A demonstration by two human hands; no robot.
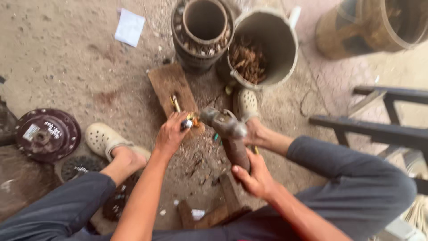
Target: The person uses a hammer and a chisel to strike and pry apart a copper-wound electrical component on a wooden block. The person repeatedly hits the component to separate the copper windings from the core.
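The right hand (255,177) has its grip closed around a rusty hammer (226,132), whose head hangs over the wooden board (171,87) on the dirt floor (71,58). The left hand (170,134) pinches a small metal part (189,122) on that board, beside a bucket (264,44) of rusty scraps.

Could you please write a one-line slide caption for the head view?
Seated on dirt ground, right hand grips a rusty shaft while left hand works at its end above a wooden board.

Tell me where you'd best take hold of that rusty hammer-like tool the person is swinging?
Probably low on the rusty tool's thick handle, coming from the person's side, as the right hand does. The heavy metal head points away toward the wooden board, where the left hand steadies a small part.
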